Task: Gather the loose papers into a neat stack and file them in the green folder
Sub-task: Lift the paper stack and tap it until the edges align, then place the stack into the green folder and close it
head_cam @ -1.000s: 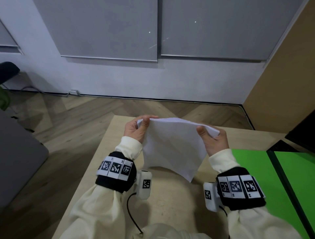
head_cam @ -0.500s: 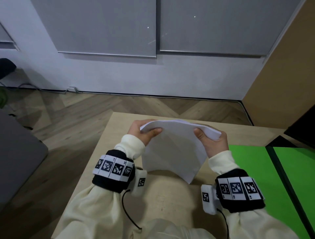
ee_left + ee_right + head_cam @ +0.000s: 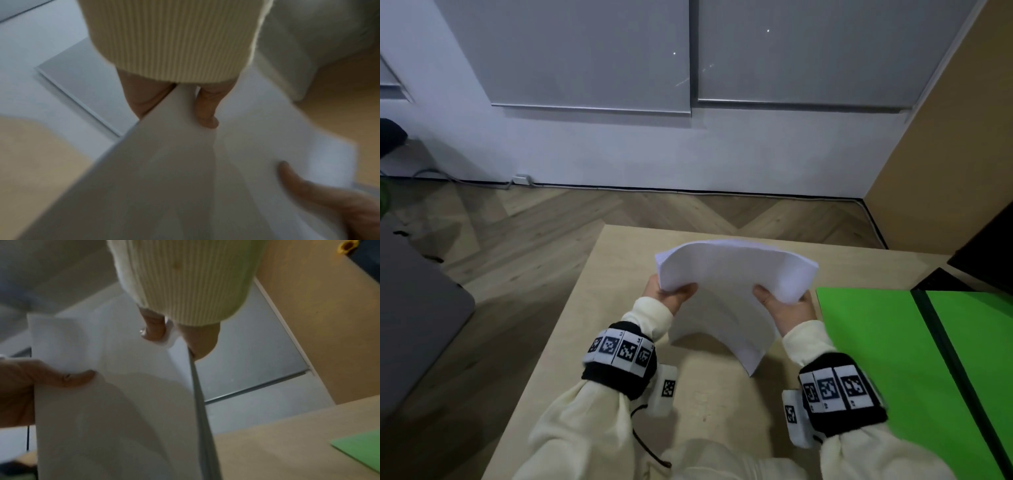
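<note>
A stack of white papers [image 3: 726, 291] is held up over the wooden table [image 3: 619, 274], bowed upward in the middle. My left hand [image 3: 671, 296] pinches its left edge, thumb on the near face. My right hand [image 3: 784, 305] pinches the right edge the same way. The left wrist view shows the papers [image 3: 185, 178] with my left thumb [image 3: 205, 110] on them, and the other hand's thumb low on the right. The right wrist view shows the paper stack [image 3: 123, 402] edge-on by my right thumb [image 3: 153, 327]. The open green folder [image 3: 893, 359] lies flat on the table to my right.
The green folder's dark spine [image 3: 945, 359] runs between its two leaves. A dark object [image 3: 983, 253] sits at the table's far right corner. Wooden floor lies beyond the table's left and far edges, with a grey surface [image 3: 414, 308] at far left.
Both hands slid from the top corners down to the side edges of the papers. The stack tipped toward flat and bowed upward, and sits a little lower.
</note>
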